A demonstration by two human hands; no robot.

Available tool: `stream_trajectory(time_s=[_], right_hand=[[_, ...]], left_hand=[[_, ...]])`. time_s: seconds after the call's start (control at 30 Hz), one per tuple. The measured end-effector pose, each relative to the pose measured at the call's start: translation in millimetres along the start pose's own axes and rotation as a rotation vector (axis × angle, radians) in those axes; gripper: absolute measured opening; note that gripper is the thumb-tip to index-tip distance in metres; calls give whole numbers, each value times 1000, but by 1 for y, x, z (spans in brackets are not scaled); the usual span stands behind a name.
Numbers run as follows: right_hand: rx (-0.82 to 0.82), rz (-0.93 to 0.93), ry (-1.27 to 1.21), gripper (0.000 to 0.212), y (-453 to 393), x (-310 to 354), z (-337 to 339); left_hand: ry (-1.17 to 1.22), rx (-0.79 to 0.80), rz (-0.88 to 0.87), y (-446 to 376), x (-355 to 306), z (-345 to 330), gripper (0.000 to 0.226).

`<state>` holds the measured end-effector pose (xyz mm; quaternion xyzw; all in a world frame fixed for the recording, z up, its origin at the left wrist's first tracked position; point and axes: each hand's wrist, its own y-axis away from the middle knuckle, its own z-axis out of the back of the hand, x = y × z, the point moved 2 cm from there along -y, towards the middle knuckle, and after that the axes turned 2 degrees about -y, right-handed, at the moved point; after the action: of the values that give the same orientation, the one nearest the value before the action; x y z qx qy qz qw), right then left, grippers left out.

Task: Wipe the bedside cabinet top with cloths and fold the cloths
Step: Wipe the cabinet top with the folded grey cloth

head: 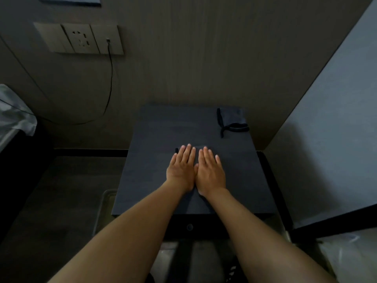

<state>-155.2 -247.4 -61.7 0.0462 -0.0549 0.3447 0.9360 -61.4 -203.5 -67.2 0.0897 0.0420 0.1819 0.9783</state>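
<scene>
Left hand [181, 168] and right hand [210, 170], side by side with fingers straight and flat, press a dark cloth [196, 152] onto the middle of the bedside cabinet top [155, 139], while a second, folded cloth [231, 119] lies at its far right corner.

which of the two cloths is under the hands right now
The dark cloth in the middle of the cabinet top, pressed flat by the left hand and right hand. The other, folded cloth lies untouched at the far right corner.
</scene>
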Motion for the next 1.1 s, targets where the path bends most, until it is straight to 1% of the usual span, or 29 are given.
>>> stream_trajectory(time_s=[0.43,0.67,0.77,0.87,1.1], right_hand=[[-22,-14,-10,56,-177,-26,7],[26,4,42,57,-242,-49,16],[25,0,53,56,-255,-55,19],[42,18,123,56,-253,-55,27],[11,13,152,56,-219,-50,24]], left_hand=[[11,-36,-18,-172,34,34,60],[41,-25,-16,-240,35,46,61],[29,-15,-11,-257,33,50,60],[24,-13,-17,-261,32,52,61],[51,-23,-34,-224,26,46,62]])
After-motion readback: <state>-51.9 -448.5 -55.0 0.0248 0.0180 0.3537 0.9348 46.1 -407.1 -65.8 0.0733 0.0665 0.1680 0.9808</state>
